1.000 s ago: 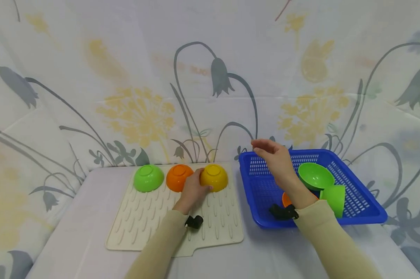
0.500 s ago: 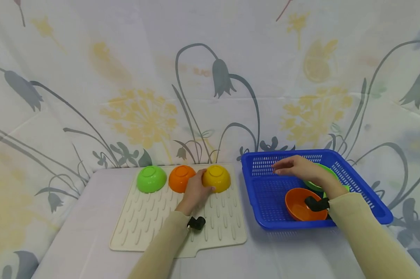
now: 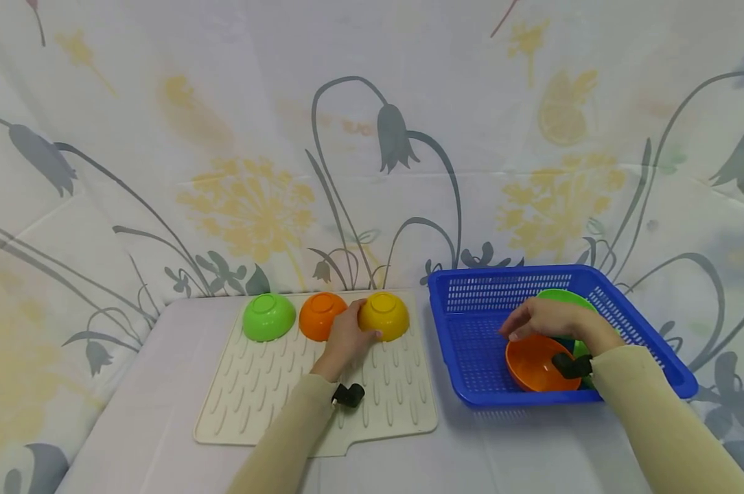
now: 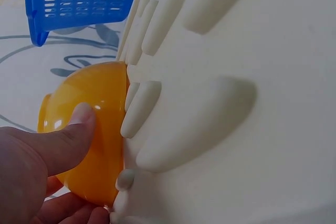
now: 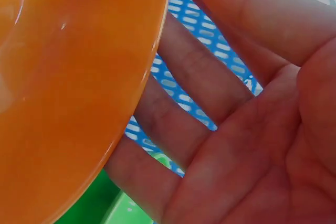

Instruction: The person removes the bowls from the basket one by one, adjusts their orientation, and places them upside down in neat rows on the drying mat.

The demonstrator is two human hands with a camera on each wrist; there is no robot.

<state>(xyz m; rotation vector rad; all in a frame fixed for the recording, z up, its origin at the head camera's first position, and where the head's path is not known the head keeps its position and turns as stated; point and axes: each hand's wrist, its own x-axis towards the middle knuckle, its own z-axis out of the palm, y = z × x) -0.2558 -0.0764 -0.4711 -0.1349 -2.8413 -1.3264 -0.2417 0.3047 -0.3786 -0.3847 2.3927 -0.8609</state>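
Row of upturned glossy bowls, left to right: plain light-green round bowl (image 3: 269, 318), plain orange round bowl (image 3: 313, 318), plain yellow round bowl (image 3: 387, 319); the last reads amber in the left wrist view. Ribbed mat (image 3: 254, 398): cream, repeating slanted ridges. Slotted plastic basket (image 3: 471, 360): deep blue, regular grid of slots; inside, wide orange bowl (image 3: 535, 363) and bright-green bowl (image 3: 566, 297). Sleeves (image 3: 292, 425): beige. Fabric backdrop (image 3: 224, 116): whitish, grey bellflowers, yellow flower heads. Tabletop (image 3: 137, 405): pale lilac-white.
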